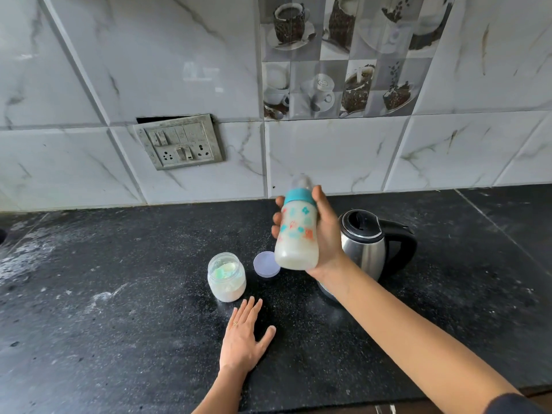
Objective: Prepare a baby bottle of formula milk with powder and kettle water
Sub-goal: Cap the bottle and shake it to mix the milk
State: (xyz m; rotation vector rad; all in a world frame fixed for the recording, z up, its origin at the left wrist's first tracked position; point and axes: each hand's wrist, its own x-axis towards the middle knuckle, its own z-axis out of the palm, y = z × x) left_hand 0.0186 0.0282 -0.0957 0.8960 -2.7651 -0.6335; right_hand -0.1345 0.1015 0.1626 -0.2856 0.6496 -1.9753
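Switch plate (179,141): set in the tiled wall; a dark gap is seen along its top edge.
Powder jar (226,279): stood uncapped on the tabletop (119,294); white powder is seen inside, and a green shape that is hard to make out.
Left hand (240,342): laid flat on the tabletop near the jar, grip slack, fingers straight, nothing held; the forearm is cut off below.
Lid (265,263): laid beside the jar; its right edge is hidden by the bottle.
Baby bottle (298,234): held tilted above the tabletop, milky liquid inside; the teat is blurred.
Right hand (327,237): grip wrapped round the bottle; the palm is hidden.
Kettle (366,249): stood behind the right wrist; its base is partly covered by the forearm.
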